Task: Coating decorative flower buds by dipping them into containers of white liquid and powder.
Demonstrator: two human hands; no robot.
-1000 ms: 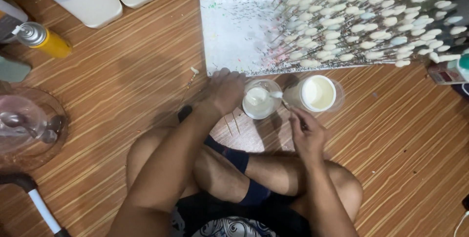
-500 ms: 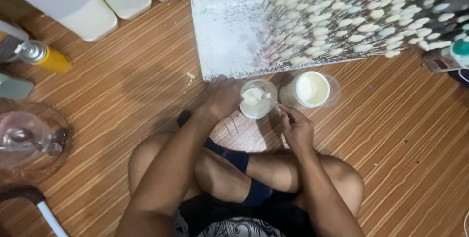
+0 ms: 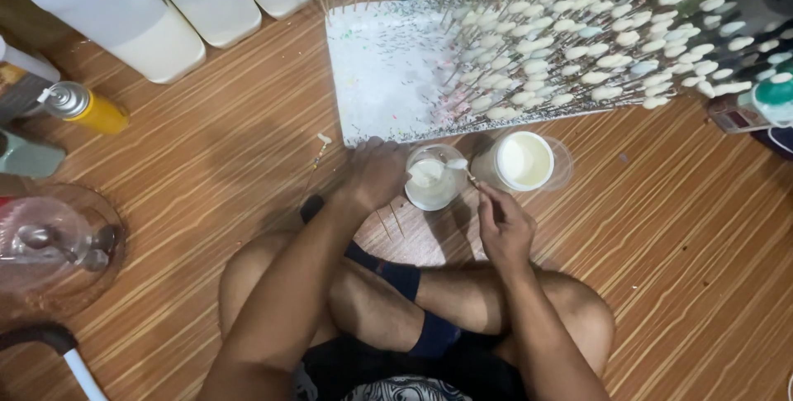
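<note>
Wood-grain floor (image 3: 206,170): taking up pretty much everything, person is sitting cross-legged on it.
Far left: yellow spray can (image 3: 83,108) is lying on its side, clear glass lid (image 3: 49,244) is sitting just below it.
Left hand (image 3: 373,175): curling around the side of the small clear cup (image 3: 433,178), touching it, fingers partly closed.
Cup: sitting on the floor right below the white foam board (image 3: 388,79), white stuff inside.
Right hand (image 3: 502,223): pinching a thin stick (image 3: 462,168), tip is dipping over the cup.
Right: second white cup (image 3: 522,161) is standing just beside; coated sticks (image 3: 595,46) are poking out of the board.
</note>
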